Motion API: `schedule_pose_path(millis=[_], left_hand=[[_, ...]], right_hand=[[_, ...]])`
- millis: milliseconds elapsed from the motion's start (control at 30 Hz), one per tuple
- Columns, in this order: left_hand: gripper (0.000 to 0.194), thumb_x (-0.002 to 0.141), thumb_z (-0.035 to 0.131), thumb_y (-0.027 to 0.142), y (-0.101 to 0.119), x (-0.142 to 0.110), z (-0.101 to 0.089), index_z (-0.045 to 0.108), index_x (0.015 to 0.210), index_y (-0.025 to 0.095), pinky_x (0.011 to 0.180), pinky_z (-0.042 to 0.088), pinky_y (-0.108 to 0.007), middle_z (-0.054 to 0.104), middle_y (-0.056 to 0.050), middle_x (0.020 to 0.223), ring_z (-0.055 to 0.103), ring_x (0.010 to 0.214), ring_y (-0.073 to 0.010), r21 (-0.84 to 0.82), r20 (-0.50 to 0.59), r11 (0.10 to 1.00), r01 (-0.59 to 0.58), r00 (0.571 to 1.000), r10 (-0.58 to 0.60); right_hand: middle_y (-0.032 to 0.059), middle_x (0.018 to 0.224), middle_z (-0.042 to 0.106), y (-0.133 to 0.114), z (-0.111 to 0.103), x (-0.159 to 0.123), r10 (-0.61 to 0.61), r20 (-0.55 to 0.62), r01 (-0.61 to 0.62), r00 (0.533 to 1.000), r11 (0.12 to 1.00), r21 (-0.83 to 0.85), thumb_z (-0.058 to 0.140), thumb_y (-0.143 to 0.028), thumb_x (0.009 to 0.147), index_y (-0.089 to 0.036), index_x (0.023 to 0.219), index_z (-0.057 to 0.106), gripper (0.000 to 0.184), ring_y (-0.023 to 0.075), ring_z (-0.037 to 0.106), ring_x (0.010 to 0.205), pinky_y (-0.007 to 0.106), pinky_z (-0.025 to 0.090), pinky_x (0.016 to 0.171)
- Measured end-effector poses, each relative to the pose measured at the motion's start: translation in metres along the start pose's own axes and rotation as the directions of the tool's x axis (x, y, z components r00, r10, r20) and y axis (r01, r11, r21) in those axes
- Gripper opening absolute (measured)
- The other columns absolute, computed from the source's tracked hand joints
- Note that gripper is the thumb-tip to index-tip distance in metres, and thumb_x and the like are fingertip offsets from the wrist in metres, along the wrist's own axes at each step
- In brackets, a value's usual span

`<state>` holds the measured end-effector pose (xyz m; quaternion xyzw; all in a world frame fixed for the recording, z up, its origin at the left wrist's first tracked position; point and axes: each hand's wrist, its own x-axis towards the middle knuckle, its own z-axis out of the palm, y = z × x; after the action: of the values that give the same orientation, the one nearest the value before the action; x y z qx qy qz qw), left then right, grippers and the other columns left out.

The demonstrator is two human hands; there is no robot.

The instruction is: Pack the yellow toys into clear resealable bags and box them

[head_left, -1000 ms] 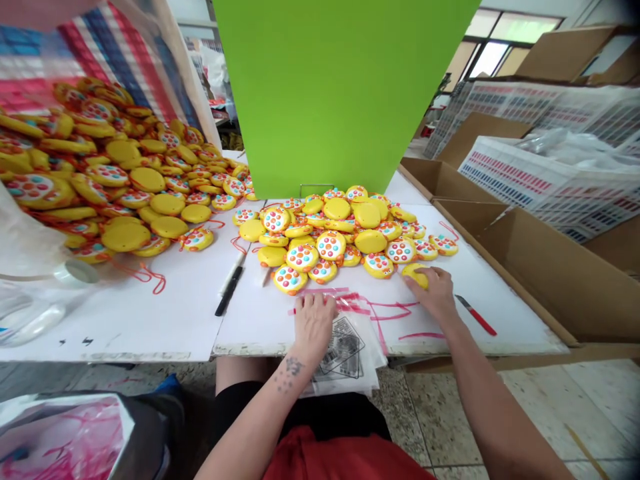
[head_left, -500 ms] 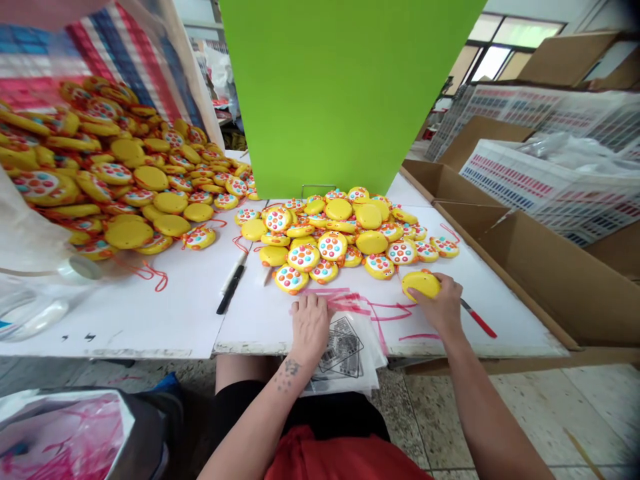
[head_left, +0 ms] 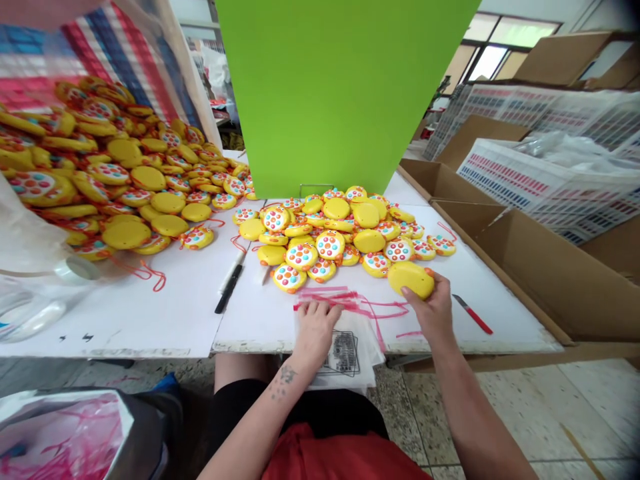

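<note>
In my right hand (head_left: 436,307) is a yellow turtle-like toy (head_left: 411,279), its plain back facing up and my thumb on its near edge. My left hand (head_left: 316,333) rests at the table's front edge, its fingers bent and closed on the top of a clear plastic bag (head_left: 345,352) with black print. The bag belongs to a small stack hanging over the edge. Pink strips (head_left: 360,304) lie just beyond my left fingertips. Ahead is a pile of the same toys (head_left: 330,245), some showing white faces with coloured dots.
A red-handled knife (head_left: 473,314) lies right of my right hand. Black pen (head_left: 229,289) at left, near a large heap of toys (head_left: 127,235). Cardboard boxes (head_left: 525,267) stand along the right edge. A green board (head_left: 330,93) rises behind the pile. A bin bag (head_left: 125,413) sits lower left.
My right hand has brought the toy slightly left and up, away from the knife. The left hand's fingers have bent at the top of the bag, and the bags have shifted a little.
</note>
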<state>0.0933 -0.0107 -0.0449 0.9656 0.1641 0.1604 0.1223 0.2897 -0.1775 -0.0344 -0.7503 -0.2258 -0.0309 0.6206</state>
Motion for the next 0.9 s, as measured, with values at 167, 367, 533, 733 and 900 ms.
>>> schedule_pose_path(millis=[167, 367, 533, 733, 900], left_hand=[[0.057, 0.094, 0.048, 0.027, -0.005, -0.006, 0.003, 0.027, 0.145, 0.011, 0.09, 0.038, -0.04, 0.066, -0.006, 0.095, 0.054, 0.091, -0.0221, -0.163, -0.081, 0.987, -0.005, 0.997, -0.009], [0.029, 0.095, 0.043, 0.02, -0.004, -0.007, 0.002, 0.059, 0.119, 0.022, 0.09, 0.036, -0.041, 0.064, -0.007, 0.097, 0.053, 0.094, -0.0222, -0.097, -0.093, 0.991, -0.088, 0.993, 0.079], [0.016, 0.093, 0.052, 0.029, -0.005, -0.007, 0.004, 0.066, 0.091, 0.021, 0.088, 0.036, -0.04, 0.063, -0.005, 0.085, 0.052, 0.089, -0.0214, -0.099, -0.163, 0.994, -0.037, 0.986, 0.021], [0.015, 0.093, 0.051, 0.029, -0.005, -0.01, 0.005, 0.062, 0.091, 0.019, 0.096, 0.039, -0.043, 0.06, -0.01, 0.118, 0.049, 0.11, -0.0249, -0.15, -0.297, 0.988, -0.021, 0.954, -0.025], [0.015, 0.096, 0.044, 0.023, -0.006, -0.007, 0.002, 0.058, 0.092, 0.018, 0.102, 0.038, -0.045, 0.057, -0.01, 0.127, 0.048, 0.12, -0.0235, -0.262, -0.27, 0.963, -0.061, 0.963, -0.013]], right_hand=[[0.0048, 0.106, 0.063, -0.032, 0.013, -0.01, -0.016, 0.568, -0.085, 0.823, 0.985, 0.151, 0.079, -0.037, 0.066, -0.025, 0.111, 0.049, 0.055, 0.0238, 0.064, 0.092, 0.039, 0.056, 0.079], [0.0088, 0.13, 0.057, -0.033, 0.052, -0.008, -0.062, 0.582, -0.046, 0.811, 0.985, 0.169, 0.071, -0.04, 0.077, -0.023, 0.131, 0.045, 0.063, 0.0258, 0.057, 0.116, 0.042, 0.049, 0.097], [0.0094, 0.139, 0.053, -0.033, 0.078, -0.004, -0.119, 0.693, 0.133, 0.711, 0.99, 0.034, 0.057, -0.045, 0.088, -0.021, 0.138, 0.047, 0.057, 0.0251, 0.05, 0.126, 0.043, 0.04, 0.107], [0.0064, 0.119, 0.067, -0.039, 0.103, -0.018, -0.115, 0.8, 0.227, 0.589, 0.974, -0.027, 0.03, -0.05, 0.099, -0.023, 0.123, 0.062, 0.049, 0.022, 0.058, 0.114, 0.041, 0.043, 0.102], [0.0106, 0.113, 0.066, -0.038, 0.09, -0.018, -0.153, 0.608, 0.318, 0.779, 0.932, -0.172, 0.03, -0.048, 0.098, -0.02, 0.119, 0.064, 0.049, 0.0236, 0.058, 0.11, 0.041, 0.043, 0.1]])
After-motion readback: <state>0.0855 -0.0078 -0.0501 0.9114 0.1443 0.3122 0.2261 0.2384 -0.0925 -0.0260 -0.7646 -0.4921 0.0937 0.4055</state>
